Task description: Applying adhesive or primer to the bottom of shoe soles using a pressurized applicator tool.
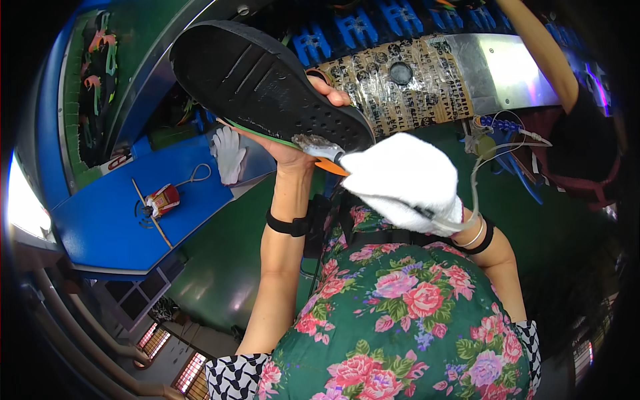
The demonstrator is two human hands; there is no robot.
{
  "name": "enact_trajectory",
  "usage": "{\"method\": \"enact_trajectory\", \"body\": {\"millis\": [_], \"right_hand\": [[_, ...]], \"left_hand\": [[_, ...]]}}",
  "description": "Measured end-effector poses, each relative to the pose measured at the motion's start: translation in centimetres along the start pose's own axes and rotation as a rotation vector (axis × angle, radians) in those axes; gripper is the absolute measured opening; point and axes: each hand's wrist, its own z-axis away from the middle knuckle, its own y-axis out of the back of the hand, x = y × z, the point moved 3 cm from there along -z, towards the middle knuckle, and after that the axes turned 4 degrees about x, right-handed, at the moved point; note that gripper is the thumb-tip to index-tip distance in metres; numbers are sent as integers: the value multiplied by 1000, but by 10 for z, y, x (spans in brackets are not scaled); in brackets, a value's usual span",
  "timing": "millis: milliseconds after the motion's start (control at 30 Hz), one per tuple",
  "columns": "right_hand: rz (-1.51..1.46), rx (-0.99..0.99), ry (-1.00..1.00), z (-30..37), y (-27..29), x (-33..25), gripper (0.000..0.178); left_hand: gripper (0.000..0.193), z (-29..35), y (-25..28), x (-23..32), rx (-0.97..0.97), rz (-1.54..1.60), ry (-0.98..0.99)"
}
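Two hands, one black shoe sole (247, 87).
Left hand (288, 152) grips it before the body (400, 313), probably exposing its edge; gloved right hand (403, 180) closes around an orange-levered tool (325, 147), tip at that edge.

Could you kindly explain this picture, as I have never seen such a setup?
No robot: a fisheye camera on a person's head looks down at their own hands, so straight edges bend. The left hand, bare, holds a shoe, its black sole facing the camera. The right hand, in a white glove, holds a grey-tipped tool near the sole; I can't tell its kind. On the blue table at left lies a small red object, with another glove by the table's edge.
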Motion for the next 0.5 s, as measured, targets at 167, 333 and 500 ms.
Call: {"method": "enact_trajectory", "body": {"millis": [167, 333, 500], "right_hand": [[-132, 61, -148, 0, 6, 11, 28], [-61, 12, -71, 1, 3, 2, 26], [-139, 70, -216, -1, 10, 9, 18]], "left_hand": [[116, -3, 1, 3, -169, -139, -10], [123, -1, 5, 6, -94, -110, -26], [109, -3, 7, 11, -120, -213, -57]]}}
